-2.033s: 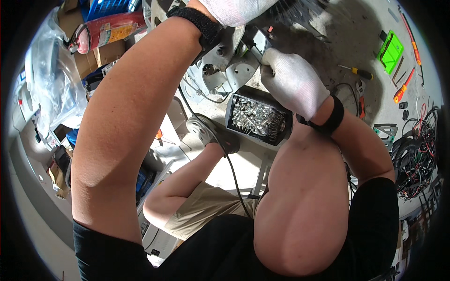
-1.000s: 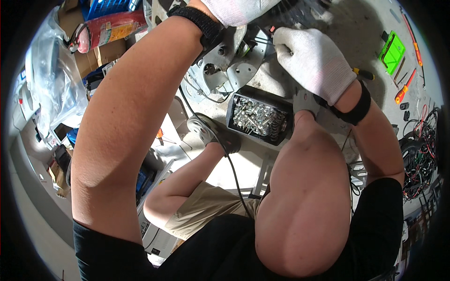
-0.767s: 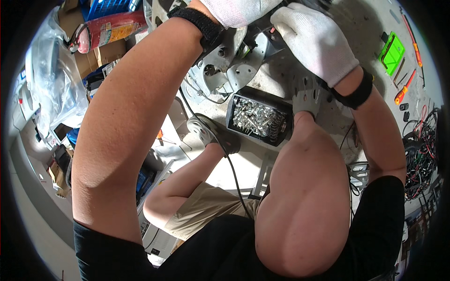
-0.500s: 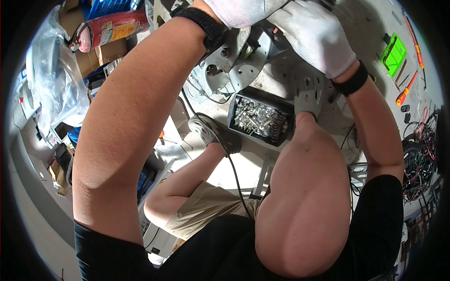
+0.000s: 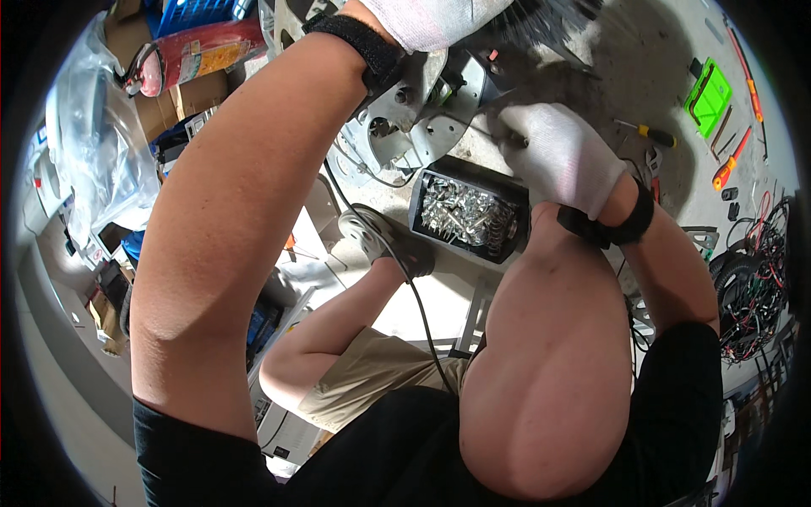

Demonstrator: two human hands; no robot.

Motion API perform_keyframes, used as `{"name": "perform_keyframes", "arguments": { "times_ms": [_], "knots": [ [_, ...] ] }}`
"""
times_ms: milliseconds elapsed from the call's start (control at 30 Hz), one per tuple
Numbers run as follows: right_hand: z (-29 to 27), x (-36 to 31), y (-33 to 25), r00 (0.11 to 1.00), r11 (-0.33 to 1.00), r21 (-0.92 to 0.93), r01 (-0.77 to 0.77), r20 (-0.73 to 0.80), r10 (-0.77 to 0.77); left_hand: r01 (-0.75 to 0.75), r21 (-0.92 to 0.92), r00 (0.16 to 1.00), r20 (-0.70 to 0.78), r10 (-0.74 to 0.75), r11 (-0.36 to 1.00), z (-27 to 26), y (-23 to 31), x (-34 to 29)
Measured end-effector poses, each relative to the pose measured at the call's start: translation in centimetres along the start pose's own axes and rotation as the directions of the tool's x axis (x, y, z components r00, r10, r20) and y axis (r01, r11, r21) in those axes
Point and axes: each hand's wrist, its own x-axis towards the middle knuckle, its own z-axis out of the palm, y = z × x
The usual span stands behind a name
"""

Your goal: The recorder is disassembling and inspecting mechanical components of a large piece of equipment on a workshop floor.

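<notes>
My left hand (image 5: 435, 19), in a white glove, is at the top edge above a grey metal assembly (image 5: 397, 127) of plates with round holes. Its fingers run out of the picture, so their grip is hidden. My right hand (image 5: 562, 156), gloved too, is curled closed to the right of the assembly. From its fingers a thin dark rod (image 5: 477, 128) points left toward the plates; its kind is unclear. Just below lies a black bin (image 5: 460, 245) full of loose shiny screws and metal fasteners. Dark bristle-like strands (image 5: 541, 25) spread beside my left hand.
On the floor to the right lie a yellow-and-black screwdriver (image 5: 659, 135), a green case (image 5: 710, 97), orange-handled screwdrivers (image 5: 726, 173) and tangled wires (image 5: 748, 296). A red fire extinguisher (image 5: 203, 55) and clear plastic wrapping (image 5: 101, 152) are at left. A black cable (image 5: 418, 300) passes between my legs.
My right hand has come down and away from my left hand, toward the bin, with the thin rod now showing. The dark strands and the yellow-and-black screwdriver are uncovered. My left hand has barely moved.
</notes>
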Motion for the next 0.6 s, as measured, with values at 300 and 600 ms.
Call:
{"name": "perform_keyframes", "arguments": {
  "times_ms": [300, 600],
  "knots": [
    [-1.4, -1.7, -2.1, 0.967, 0.968, -0.252, 0.003, -0.245, -0.067, 0.028, -0.021, 1.000, -0.013, -0.029, 0.999, 0.0, 0.1, -0.1],
    [0.2, 0.1, -1.6, 0.951, 0.954, -0.301, 0.011, -0.291, -0.103, 0.031, 0.000, 0.999, 0.019, -0.031, 1.000, -0.1, 0.1, 0.0]
  ]
}}
